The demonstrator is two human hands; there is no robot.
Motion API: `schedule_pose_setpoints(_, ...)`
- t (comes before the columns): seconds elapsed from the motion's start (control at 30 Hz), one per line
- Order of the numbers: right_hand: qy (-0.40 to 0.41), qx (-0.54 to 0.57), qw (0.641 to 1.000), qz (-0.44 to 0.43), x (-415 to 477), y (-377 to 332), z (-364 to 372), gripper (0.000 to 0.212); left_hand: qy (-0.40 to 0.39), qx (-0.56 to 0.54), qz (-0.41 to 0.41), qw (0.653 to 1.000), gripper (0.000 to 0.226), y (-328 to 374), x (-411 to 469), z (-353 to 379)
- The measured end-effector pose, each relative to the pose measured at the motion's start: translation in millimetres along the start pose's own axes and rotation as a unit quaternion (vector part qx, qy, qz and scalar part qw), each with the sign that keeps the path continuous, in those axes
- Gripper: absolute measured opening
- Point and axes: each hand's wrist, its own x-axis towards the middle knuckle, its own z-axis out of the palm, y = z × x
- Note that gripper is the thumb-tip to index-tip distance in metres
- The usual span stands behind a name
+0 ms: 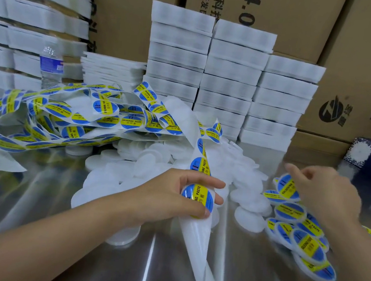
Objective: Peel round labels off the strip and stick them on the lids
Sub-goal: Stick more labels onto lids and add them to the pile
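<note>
Steel table (33,191), left hand (173,197) gripping label strip (202,163), right hand (323,192) pinching labelled lid (287,186)

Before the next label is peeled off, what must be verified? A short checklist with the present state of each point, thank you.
1. Left hand grips the strip: ok.
2. A label sits at its thumb: ok.
3. Plain lids lie within reach: ok.
4. Right hand free: cannot tell; its fingers cover a labelled lid.
5. Label edge already lifted: cannot tell.
</note>
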Motion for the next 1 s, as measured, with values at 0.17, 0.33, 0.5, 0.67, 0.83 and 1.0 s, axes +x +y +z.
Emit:
schedule_pose_setpoints(0.17, -0.026, -0.14, 0.987, 0.07, 14.1, 26.6, -1.1, 0.048, 0.008, 0.01, 0.007, 1.0, 0.05, -4.6, 2.4, -1.1)
schedule_pose_setpoints(0.33, -0.073, -0.188, 0.975, 0.088, 11.6, 27.0, -3.5, 0.047, 0.013, 0.024, 0.005, 1.0, 0.049, -7.5, 5.4, -3.8)
schedule_pose_setpoints(0.5, 0.038, 0.028, 0.993, -0.106, -11.6, -12.2, -4.5, 0.021, 0.009, 0.023, 0.001, 1.0, 0.05, -9.2, 7.0, -4.5)
schedule_pose_setpoints(0.67, 0.03, 0.252, 0.93, -0.265, -55.1, -57.9, -8.0, 0.008, 0.022, 0.01, 0.019, 1.0, 0.067, -8.4, 5.5, -3.1)
schedule_pose_setpoints(0.83, -0.029, 0.301, 0.878, -0.37, -87.0, -75.0, 1.7, 0.011, 0.053, 0.044, 0.037, 0.997, 0.094, -6.6, 6.0, -0.3)
schedule_pose_setpoints(1.0, -0.028, 0.259, 0.879, -0.399, -90.8, -76.1, 7.2, 0.02, 0.021, 0.077, 0.039, 0.996, 0.093, -7.2, 2.9, 2.2)
